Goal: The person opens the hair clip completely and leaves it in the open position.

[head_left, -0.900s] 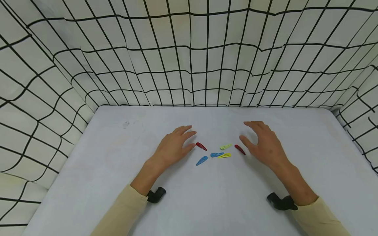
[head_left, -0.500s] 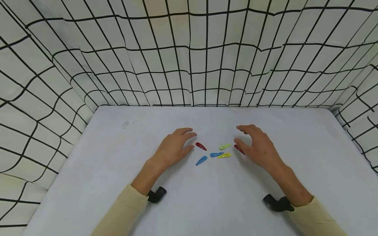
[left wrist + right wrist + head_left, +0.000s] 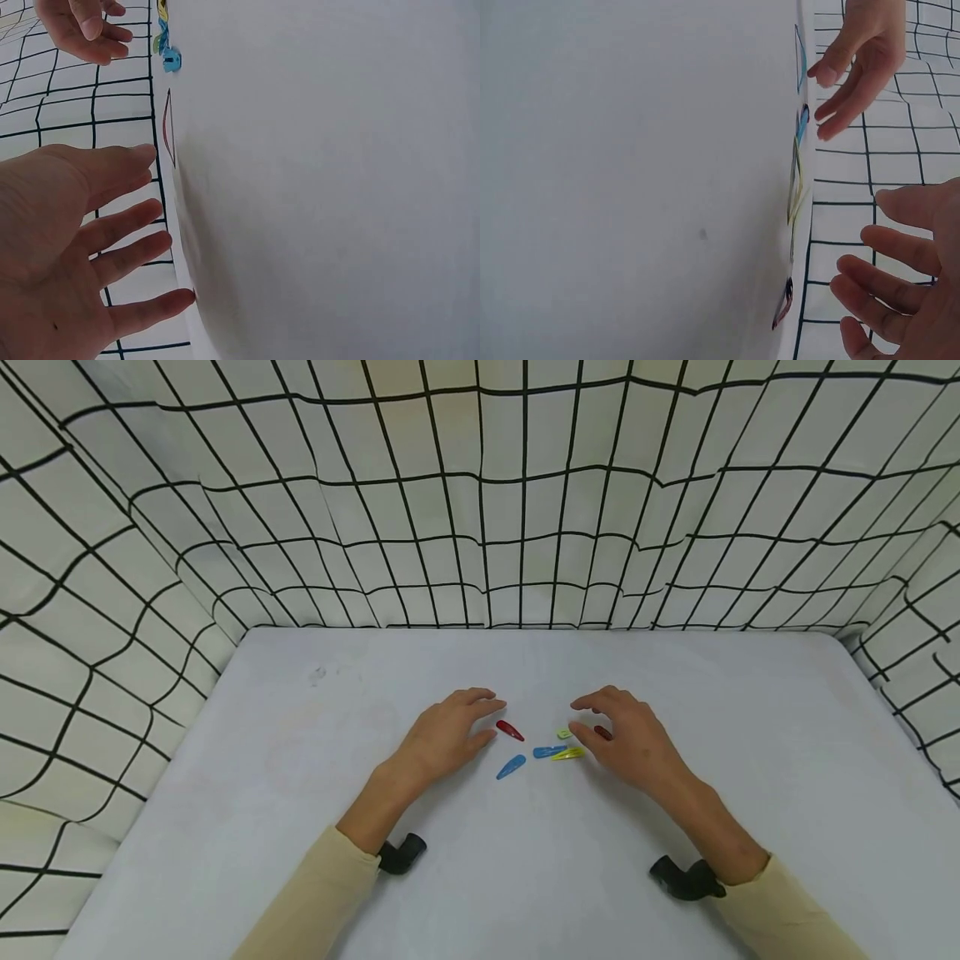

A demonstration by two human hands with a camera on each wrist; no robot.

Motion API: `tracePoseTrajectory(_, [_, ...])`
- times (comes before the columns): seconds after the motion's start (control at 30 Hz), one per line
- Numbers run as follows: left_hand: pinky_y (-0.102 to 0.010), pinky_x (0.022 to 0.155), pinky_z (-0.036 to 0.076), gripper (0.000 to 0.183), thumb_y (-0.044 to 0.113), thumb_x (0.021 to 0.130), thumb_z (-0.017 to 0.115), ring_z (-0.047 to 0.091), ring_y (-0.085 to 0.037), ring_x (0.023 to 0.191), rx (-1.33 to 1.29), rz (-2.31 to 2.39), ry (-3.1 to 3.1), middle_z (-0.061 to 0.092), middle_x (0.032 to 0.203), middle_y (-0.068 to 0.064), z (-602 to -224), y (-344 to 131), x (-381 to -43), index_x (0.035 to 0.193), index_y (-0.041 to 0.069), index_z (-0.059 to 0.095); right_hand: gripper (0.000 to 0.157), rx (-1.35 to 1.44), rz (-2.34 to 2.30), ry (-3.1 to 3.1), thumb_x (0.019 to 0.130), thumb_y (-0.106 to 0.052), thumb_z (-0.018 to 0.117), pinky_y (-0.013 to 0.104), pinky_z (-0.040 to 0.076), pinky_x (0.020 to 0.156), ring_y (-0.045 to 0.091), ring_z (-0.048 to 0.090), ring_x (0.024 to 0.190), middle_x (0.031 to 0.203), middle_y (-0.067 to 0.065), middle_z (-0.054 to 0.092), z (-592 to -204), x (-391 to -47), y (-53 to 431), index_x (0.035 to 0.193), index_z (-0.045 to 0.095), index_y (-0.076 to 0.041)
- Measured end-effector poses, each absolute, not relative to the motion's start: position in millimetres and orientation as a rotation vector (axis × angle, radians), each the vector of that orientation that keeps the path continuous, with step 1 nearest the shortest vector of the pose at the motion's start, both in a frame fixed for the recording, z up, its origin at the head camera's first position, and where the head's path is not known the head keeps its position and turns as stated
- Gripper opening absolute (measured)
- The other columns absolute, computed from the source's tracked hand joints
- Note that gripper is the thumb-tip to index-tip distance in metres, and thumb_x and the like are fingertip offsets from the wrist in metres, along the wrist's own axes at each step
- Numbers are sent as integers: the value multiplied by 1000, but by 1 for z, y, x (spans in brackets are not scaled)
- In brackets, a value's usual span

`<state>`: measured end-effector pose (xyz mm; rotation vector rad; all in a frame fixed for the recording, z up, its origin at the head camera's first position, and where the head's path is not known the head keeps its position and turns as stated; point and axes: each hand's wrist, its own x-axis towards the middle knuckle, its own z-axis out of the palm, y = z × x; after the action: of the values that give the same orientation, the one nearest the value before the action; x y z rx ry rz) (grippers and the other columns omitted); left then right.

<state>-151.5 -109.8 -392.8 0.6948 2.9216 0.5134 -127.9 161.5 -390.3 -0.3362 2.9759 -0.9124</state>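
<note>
Left hand (image 3: 442, 739) and right hand (image 3: 630, 735) with fingers relaxed, holding nothing, on either side of six hair clips on a white desk (image 3: 300, 760).
A red clip (image 3: 510, 730) lies just beside the left hand's fingertips, a blue clip (image 3: 511, 767) nearer the person; between the hands, a second blue clip (image 3: 547, 752) meets a yellow clip (image 3: 568, 753). The right hand partly hides a yellow-green clip (image 3: 563, 733) and a dark red clip (image 3: 603, 732).
</note>
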Motion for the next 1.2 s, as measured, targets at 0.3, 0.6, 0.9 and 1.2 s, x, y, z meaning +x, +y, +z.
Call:
tracePoseTrajectory(0.3, [-48, 110, 52, 46, 21, 99, 73, 56, -28, 141, 727, 482, 2938, 60, 149, -8, -395, -108, -152, 143, 18, 64, 28, -368, -894, 2967, 97, -29, 74, 53, 50, 105, 29, 64, 118, 124, 5, 72, -394, -129, 145, 122, 75, -16])
tracePoseTrajectory(0.6, [-46, 108, 54, 44, 19, 98, 73, 60, -26, 135, 723, 488, 2943, 64, 145, -6, -396, -106, -153, 141, 17, 66, 27, -408, -867, 2969, 96, -30, 75, 58, 44, 112, 31, 61, 127, 122, 4, 72, -393, -130, 132, 119, 76, -16])
tracePoseTrajectory(0.9, [-43, 99, 57, 34, 15, 95, 76, 63, -25, 125, 751, 483, 2945, 66, 135, -4, -397, -104, -155, 130, 12, 73, 26, -434, -828, 2968, 95, -30, 77, 55, 46, 111, 30, 63, 124, 119, 4, 73, -396, -133, 122, 117, 77, -17])
tracePoseTrajectory(1.2, [-43, 99, 58, 30, 16, 94, 79, 64, -25, 124, 753, 480, 2957, 69, 132, -4, -395, -104, -155, 123, 15, 76, 23, -512, -762, 2983, 93, -27, 79, 52, 49, 104, 28, 65, 118, 115, 3, 73, -399, -136, 114, 114, 79, -16])
